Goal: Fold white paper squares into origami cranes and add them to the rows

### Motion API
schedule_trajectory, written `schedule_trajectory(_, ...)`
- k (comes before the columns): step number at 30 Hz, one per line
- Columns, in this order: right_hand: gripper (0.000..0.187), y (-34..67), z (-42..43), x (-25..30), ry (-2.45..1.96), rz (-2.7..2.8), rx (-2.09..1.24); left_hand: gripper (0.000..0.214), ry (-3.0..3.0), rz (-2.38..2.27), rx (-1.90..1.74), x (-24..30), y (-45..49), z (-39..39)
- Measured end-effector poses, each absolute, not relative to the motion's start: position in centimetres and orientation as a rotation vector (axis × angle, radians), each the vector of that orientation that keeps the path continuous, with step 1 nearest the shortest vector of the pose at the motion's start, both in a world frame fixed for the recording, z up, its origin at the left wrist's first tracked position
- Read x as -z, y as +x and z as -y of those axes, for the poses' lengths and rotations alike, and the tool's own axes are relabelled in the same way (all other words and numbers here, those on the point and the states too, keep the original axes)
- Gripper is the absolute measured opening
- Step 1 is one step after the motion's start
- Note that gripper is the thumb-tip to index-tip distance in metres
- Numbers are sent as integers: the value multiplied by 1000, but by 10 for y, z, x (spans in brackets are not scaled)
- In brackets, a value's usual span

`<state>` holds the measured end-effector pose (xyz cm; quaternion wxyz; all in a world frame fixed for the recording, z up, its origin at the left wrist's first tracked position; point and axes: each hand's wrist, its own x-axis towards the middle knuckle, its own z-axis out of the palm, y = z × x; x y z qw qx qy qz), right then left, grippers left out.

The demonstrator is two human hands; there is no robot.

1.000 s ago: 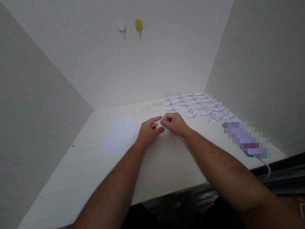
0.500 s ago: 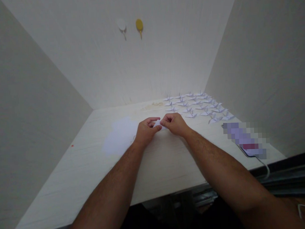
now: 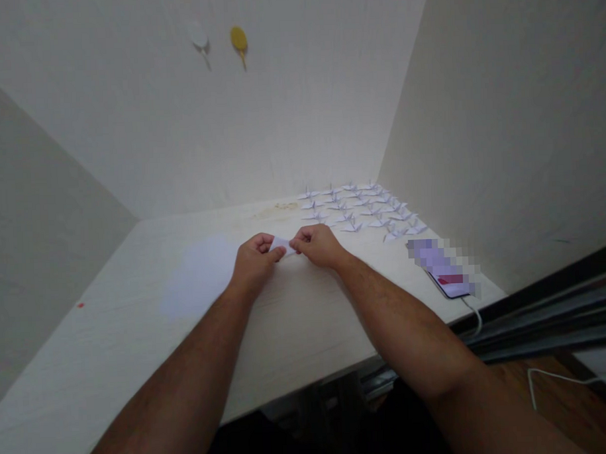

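A small folded piece of white paper (image 3: 280,244) is held just above the pale wooden table (image 3: 139,365) between both my hands. My left hand (image 3: 254,262) pinches its left end with curled fingers. My right hand (image 3: 319,245) pinches its right end, fingers closed over it. Most of the paper is hidden by my fingers. A stack of flat white paper sheets (image 3: 195,277) lies on the table just left of my left hand.
Several folded white paper cranes (image 3: 359,208) stand in rows at the back right corner. A phone (image 3: 446,271) on a white cable (image 3: 472,314) lies near the right edge. White walls close in on three sides; two hooks (image 3: 219,41) hang on the back wall.
The view has swung right, so everything sits further left in the frame. My hands have lifted the small paper slightly and more of it shows between my fingertips.
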<state>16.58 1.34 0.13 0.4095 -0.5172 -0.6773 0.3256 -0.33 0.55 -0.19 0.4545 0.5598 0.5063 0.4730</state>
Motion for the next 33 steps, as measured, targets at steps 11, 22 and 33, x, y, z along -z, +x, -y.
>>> schedule_trajectory(11, 23, 168, -17, -1, -1290, 1794, -838, 24, 1185, -1203, -1247, 4, -4, -12)
schedule_trajectory(22, 22, 171, -15, -2, -1295, 1788, -865, 16, 1327, -1243, -1337, 2, -6, -11)
schedule_trajectory(33, 22, 169, -16, -1, -1316, 1761, -903, 16, 1255, -1323, -1398, 6, -7, -14)
